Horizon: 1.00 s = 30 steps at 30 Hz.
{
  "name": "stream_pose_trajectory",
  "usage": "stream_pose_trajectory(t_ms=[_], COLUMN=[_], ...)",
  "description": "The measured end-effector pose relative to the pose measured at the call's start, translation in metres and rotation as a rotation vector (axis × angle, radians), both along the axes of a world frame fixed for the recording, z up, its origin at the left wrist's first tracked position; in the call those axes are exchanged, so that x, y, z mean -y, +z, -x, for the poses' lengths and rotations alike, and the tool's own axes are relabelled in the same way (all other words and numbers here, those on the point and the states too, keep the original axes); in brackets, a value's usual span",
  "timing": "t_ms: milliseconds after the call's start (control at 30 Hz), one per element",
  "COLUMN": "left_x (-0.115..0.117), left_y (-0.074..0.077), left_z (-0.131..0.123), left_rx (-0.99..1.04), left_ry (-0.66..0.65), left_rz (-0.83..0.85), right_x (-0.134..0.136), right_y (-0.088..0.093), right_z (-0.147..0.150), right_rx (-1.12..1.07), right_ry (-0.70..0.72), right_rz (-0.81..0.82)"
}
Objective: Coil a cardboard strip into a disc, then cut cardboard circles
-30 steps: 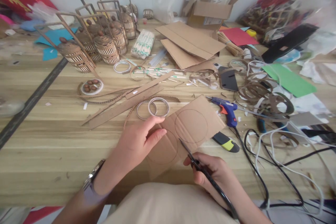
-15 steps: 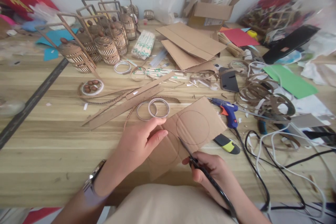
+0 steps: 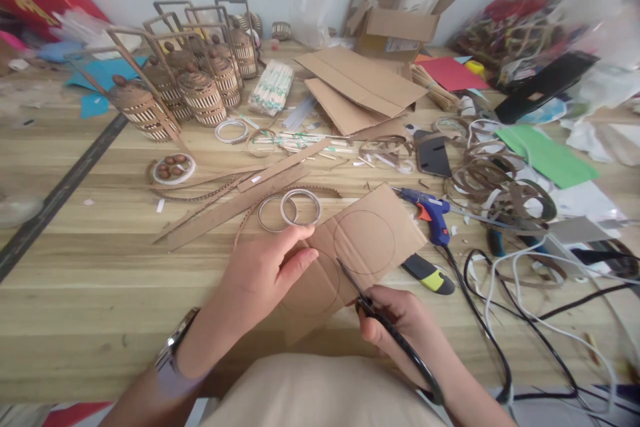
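My left hand (image 3: 265, 273) grips the left edge of a brown cardboard sheet (image 3: 370, 240) with two pencilled circles on it, thumb on top. My right hand (image 3: 400, 327) is closed round black scissors (image 3: 360, 293), whose blades reach into the sheet between the two circles. Two thin rings (image 3: 290, 208) lie on the table just beyond my left hand. A watch sits on my left wrist.
A blue glue gun (image 3: 430, 210) and a black-yellow cutter (image 3: 429, 273) lie right of the sheet, with black and white cables (image 3: 505, 307) beyond. Cardboard strips (image 3: 235, 197), woven lanterns (image 3: 195, 87), flat cardboard (image 3: 360, 83), an open box (image 3: 395, 20) and coloured paper crowd the wooden table (image 3: 100, 280).
The scissors have advanced slightly into the cardboard between the circles. Both hands keep their grip; the view shifts a little.
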<state>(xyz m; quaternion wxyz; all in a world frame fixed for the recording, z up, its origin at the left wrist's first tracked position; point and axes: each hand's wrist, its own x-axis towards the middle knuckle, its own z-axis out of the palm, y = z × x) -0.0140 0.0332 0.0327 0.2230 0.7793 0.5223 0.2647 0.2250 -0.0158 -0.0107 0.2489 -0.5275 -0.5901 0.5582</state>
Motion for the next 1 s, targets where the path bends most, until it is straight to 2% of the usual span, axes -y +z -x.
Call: stream_pose_trajectory(t_ms=[233,367,533,733,900,1000], left_x=[0.001,0.001,0.0,0.0,-0.002,-0.002], left_y=[-0.001,-0.002,-0.003,-0.003,-0.004,-0.004], left_z=[0.001,0.002,0.002,0.002,0.001,0.001], left_rx=[-0.008,-0.009,0.004,0.012,0.006,0.004], left_ry=[0.003,-0.002,-0.015,-0.012,-0.015,-0.017], left_rz=[-0.01,-0.026,-0.041,-0.017,-0.024,-0.057], right_x=[0.003,0.004,0.003,0.004,0.004,0.005], right_y=[-0.006,0.001,0.012,0.011,0.018,0.016], right_z=[0.001,0.004,0.005,0.004,0.007,0.007], right_rx=[0.075,0.102,0.091,0.097,0.078,0.018], right_ry=[0.006,-0.007,-0.021,-0.014,-0.05,-0.05], right_rz=[-0.025,-0.062,0.031,0.001,0.127,0.161])
